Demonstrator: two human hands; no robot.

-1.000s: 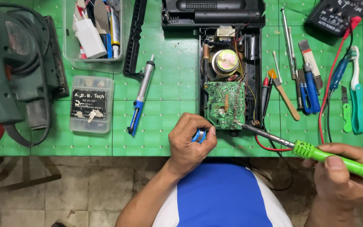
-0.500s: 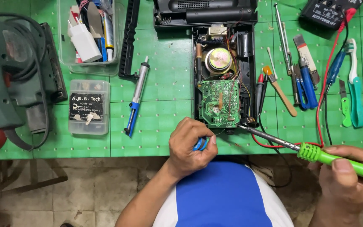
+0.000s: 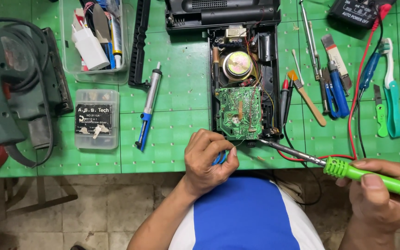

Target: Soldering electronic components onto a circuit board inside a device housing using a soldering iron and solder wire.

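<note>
A: What has changed in the last second?

B: Little. The left hand [image 3: 207, 162] has kept its place at the near edge of the green surface [image 3: 181, 139], fingers curled tight around a small blue item [image 3: 218, 159], too hidden to name. The right hand [image 3: 380, 194] stays clenched on the green-handled soldering iron [image 3: 348, 169], whose tip has held by the lower right corner of the green circuit board [image 3: 240, 113]. So the work at that corner looks ongoing, I'd say.

A: And the board?

B: It lies tilted in the open black radio case [image 3: 244, 69], below the round speaker [image 3: 237, 64].

A: Any packages or labels?

B: A clear flat screwdriver-set box [image 3: 96, 119] with a black label sits left of the blue-handled desoldering pump [image 3: 148, 107]; a clear bin [image 3: 96, 37] of odds stands behind it.
</note>
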